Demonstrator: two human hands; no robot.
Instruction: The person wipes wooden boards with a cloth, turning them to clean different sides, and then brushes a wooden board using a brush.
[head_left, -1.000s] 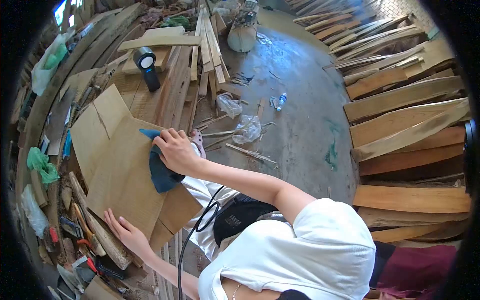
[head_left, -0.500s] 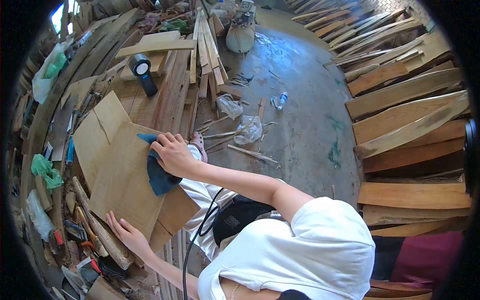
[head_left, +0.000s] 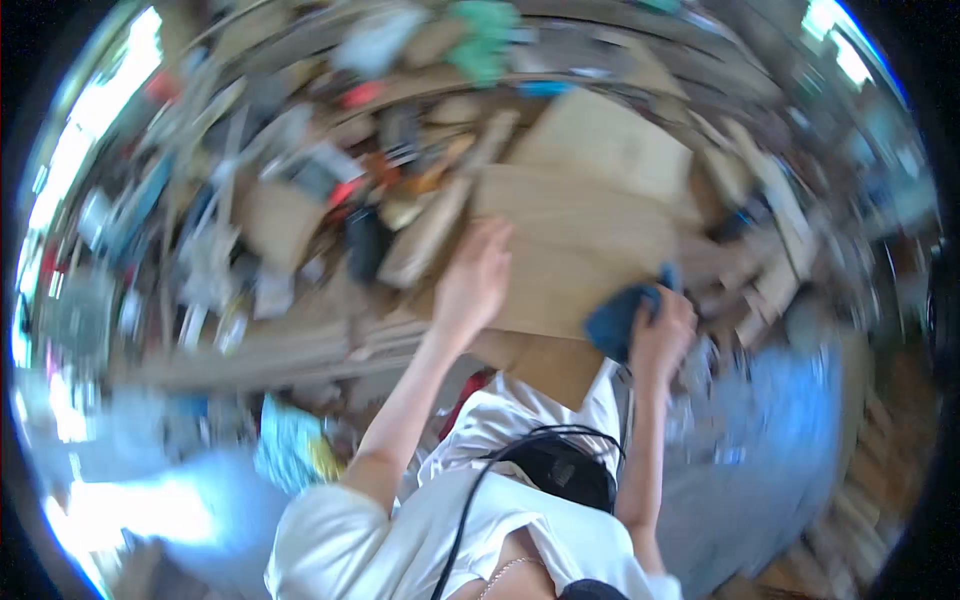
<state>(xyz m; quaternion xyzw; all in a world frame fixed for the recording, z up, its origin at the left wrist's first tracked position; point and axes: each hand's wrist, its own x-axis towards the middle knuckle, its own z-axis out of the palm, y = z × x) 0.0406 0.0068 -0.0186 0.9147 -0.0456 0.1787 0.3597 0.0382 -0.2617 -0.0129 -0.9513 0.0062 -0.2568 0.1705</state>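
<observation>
A broad, flat wooden board (head_left: 560,250) lies in front of me, with motion blur over most of the view. At its left edge rests my left hand (head_left: 478,275), fingers stretched out and holding nothing. On the near right corner of the board, my right hand (head_left: 662,335) is closed around a dark blue cloth-like sheet (head_left: 615,320); whether it is a rag or sandpaper I cannot tell. A paler board (head_left: 605,140) sticks out beyond the far edge, and another wooden piece (head_left: 555,368) shows underneath on the near side, over my lap.
A rough length of wood (head_left: 430,230) lies left of the board, beside blurred tools and scraps. A green plastic bag (head_left: 482,40) lies at the back. Long wood strips (head_left: 775,205) are on the right. A light blue bag (head_left: 290,445) sits lower left, and a black cable (head_left: 470,500) crosses my front.
The camera view has swung to the left, so the board now appears ahead of me. My right hand still grips the blue sheet, now at the board's near right corner.
</observation>
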